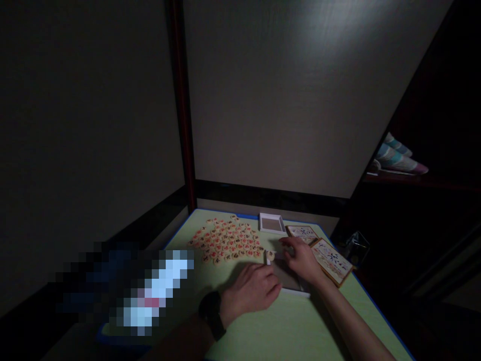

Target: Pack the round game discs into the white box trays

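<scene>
My left hand (256,287), with a dark watch (212,310) on its wrist, lies at the left side of a shallow white box (292,290). Its fingers are curled in, and what they may hold is hidden. Over the right part of that box is my right hand (302,258), palm down, with fingers stretched out and apart. A single round Chinese chess piece (271,255) sits at the box's far left corner, between my hands. Many more Chinese chess pieces (229,238), marked in red or black, lie spread to the left.
Another shallow white tray (271,223) stands at the table's far edge. Two patterned, framed boxes or lids (332,260) lie to the right. A pixelated bright patch covers the left front of the green table (263,333). Walls rise behind; striped cloth (400,156) lies on a shelf.
</scene>
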{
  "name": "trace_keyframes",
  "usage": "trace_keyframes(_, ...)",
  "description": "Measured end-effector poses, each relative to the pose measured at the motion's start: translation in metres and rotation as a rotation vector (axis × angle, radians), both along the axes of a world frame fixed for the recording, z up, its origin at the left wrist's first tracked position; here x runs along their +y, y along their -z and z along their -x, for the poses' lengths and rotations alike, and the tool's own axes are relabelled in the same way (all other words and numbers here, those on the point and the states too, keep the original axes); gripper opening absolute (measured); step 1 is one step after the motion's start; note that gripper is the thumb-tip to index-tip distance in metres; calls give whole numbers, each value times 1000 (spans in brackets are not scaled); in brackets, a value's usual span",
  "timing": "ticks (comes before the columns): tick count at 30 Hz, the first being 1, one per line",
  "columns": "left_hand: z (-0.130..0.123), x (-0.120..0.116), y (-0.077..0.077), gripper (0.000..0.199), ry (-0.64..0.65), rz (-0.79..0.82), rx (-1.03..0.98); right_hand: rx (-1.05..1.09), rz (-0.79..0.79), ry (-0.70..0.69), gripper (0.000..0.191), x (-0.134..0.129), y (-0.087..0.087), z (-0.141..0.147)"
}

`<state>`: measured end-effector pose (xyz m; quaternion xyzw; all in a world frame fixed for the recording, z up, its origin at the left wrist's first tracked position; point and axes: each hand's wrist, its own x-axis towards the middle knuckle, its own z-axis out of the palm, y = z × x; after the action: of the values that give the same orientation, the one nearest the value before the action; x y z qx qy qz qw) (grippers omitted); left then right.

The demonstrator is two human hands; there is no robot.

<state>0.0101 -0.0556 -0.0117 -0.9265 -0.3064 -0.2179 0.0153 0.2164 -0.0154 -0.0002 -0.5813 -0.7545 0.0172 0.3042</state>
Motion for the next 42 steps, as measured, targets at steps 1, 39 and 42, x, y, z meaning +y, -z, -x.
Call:
trace_keyframes(1,0,0,1,23,2,-9,-10,-19,18,3,40,0,1,0)
trace_keyframes(39,25,12,-11,14,-243,352,-73,31,156,-416,20,-27,11,51)
trace_keyframes(42,28,10,-13,12,-250,353,-65,63,160,-418,19,-28,13,54)
